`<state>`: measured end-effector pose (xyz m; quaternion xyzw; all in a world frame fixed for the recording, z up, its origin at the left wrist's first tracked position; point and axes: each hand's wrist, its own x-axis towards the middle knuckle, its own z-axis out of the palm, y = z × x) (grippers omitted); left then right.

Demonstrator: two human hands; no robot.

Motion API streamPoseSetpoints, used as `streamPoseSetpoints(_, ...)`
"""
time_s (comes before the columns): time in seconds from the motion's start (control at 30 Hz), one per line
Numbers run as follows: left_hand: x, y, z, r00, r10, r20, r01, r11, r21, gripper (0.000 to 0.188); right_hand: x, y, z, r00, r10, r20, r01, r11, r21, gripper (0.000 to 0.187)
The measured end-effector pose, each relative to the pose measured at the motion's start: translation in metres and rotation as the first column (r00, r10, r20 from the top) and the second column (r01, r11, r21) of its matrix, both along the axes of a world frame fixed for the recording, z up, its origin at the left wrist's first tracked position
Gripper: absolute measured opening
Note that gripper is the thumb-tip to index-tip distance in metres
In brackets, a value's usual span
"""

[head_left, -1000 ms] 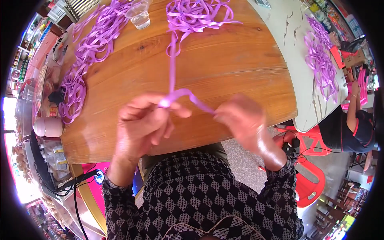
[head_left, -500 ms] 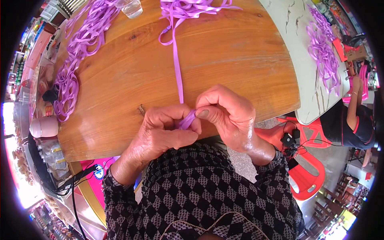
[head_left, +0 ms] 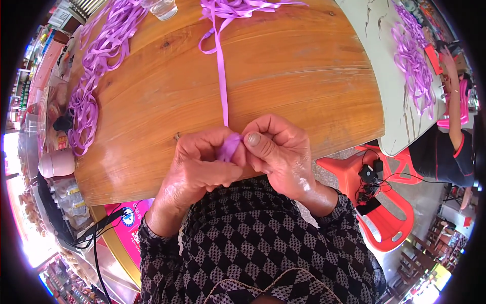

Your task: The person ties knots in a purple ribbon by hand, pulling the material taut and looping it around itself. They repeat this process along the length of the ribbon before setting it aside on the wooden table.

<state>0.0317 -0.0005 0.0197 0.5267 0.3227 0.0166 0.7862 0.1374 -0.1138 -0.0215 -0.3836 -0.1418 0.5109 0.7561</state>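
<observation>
A purple ribbon runs down the wooden table from a loose heap at the far edge to my hands. My left hand is closed round a bunched, folded part of it, which shows between thumb and fingers. With thumb and forefinger, my right hand pinches the ribbon at the right end of the bunch. Both hands meet just above the table's near edge. Their fingers hide the exact shape of the folds.
More purple ribbon trails along the table's left side, near a clear cup. Another ribbon pile lies on a white marbled table at right, where another person's arm reaches. A red stool holds black cables. A pink rounded object sits at left.
My hands have shifted slightly left, still gripping the ribbon, and more of the purple bunch shows. At the right, the other person's arm has reached farther away.
</observation>
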Motion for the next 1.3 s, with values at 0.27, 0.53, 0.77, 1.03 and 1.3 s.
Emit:
streamPoseSetpoints(0.27,-0.001,0.004,0.001,0.991,-0.133,0.025,0.136,0.982,-0.134,0.011,-0.001,-0.001,0.011,0.881,-0.093,0.464,0.098,0.995,0.012,0.013)
streamPoseSetpoints(0.53,-0.004,-0.005,0.005,0.992,-0.112,-0.054,0.103,0.984,-0.142,0.021,-0.002,0.0,-0.003,0.989,-0.048,0.14,0.067,0.988,-0.137,0.015)
streamPoseSetpoints(0.77,-0.019,0.012,-0.01,0.998,-0.063,-0.022,0.063,0.998,-0.004,0.026,0.003,-0.007,0.007,0.992,0.05,-0.116,-0.065,0.99,-0.128,0.013)
streamPoseSetpoints(1.03,-0.017,-0.007,-0.022,0.956,-0.191,0.223,-0.13,0.407,0.904,0.025,0.002,-0.003,0.012,0.995,0.093,-0.03,-0.097,0.98,-0.172,0.017)
streamPoseSetpoints(1.3,-0.022,0.003,-0.017,0.994,0.055,0.094,-0.097,0.844,0.528,0.016,0.017,-0.01,0.011,0.982,0.187,0.028,-0.185,0.98,-0.075,0.029)
